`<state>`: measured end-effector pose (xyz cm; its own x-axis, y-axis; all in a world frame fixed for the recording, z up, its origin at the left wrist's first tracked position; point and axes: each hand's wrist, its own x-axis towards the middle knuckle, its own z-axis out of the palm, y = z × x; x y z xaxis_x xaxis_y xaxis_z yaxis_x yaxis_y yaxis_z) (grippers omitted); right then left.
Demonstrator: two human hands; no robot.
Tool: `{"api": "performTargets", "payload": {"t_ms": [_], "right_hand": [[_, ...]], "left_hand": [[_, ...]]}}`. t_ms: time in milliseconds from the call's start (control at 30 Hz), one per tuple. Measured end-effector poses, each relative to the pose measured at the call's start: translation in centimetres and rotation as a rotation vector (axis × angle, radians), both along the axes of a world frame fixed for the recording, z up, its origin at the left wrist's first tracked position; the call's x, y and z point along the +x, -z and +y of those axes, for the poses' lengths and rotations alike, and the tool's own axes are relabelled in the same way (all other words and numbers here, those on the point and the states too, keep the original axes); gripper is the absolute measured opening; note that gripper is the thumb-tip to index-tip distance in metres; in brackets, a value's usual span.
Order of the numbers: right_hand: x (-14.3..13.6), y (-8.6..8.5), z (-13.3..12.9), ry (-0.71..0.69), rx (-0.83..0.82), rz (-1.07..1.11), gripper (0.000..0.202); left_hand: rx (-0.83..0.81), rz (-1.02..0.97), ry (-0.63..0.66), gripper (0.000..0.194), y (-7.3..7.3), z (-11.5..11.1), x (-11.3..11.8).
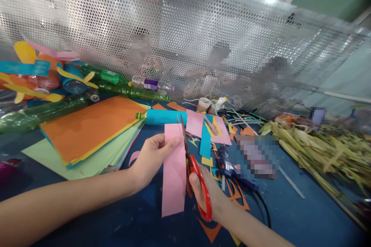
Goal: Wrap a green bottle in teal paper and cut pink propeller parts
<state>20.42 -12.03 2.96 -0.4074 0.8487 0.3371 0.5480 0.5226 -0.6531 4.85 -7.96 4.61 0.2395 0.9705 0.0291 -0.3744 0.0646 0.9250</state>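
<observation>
My left hand (155, 154) pinches a pink paper strip (174, 185) near its top, thumb in front, and the strip hangs upright over the table. In my right hand (207, 185) are red-handled scissors (207, 195), their blades pointing up along the strip's right edge. The blades look slightly apart at the tips; whether they bite into the paper I cannot tell. Just behind the strip lies a bottle wrapped in blue paper (165, 117) with a green cap. Beside it are a pink sheet (195, 122) and a blue paper strip (205, 142).
Left, a stack of coloured paper (95, 127) lies near green plastic bottles (43, 114) and paper-and-bottle planes (43, 69). Right of my hands are a glue gun (232, 170) with its cord, orange scraps (236, 195) and dry husks (319, 150). A perforated metal screen (185, 27) stands behind.
</observation>
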Motion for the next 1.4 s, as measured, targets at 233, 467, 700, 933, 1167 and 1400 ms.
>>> {"api": "performTargets", "payload": {"t_ms": [233,467,700,933,1167,1400], "right_hand": [[0.0,-0.2,-0.1,0.049,-0.069,0.074,0.036],[0.1,0.1,-0.1,0.048,-0.089,0.094,0.039],[0.0,-0.2,0.1,-0.002,-0.068,0.147,0.037],[0.7,0.0,0.5,0.028,-0.175,0.111,0.047],[1.0,0.4,0.8,0.010,-0.277,0.150,0.049],[0.6,-0.1,0.6,0.056,-0.321,0.185,0.049]], "left_hand": [[-0.027,-0.006,0.017,0.017,-0.1,0.1,-0.1],[-0.020,0.012,0.011,0.019,-0.2,0.2,-0.2],[-0.018,0.038,0.015,0.021,0.1,0.5,-0.3],[-0.002,0.071,0.036,0.024,-0.6,1.1,-0.8],[-0.012,0.113,0.021,0.031,-0.9,1.2,-1.1],[-0.020,0.138,0.013,0.030,-1.2,1.4,-1.0]]}}
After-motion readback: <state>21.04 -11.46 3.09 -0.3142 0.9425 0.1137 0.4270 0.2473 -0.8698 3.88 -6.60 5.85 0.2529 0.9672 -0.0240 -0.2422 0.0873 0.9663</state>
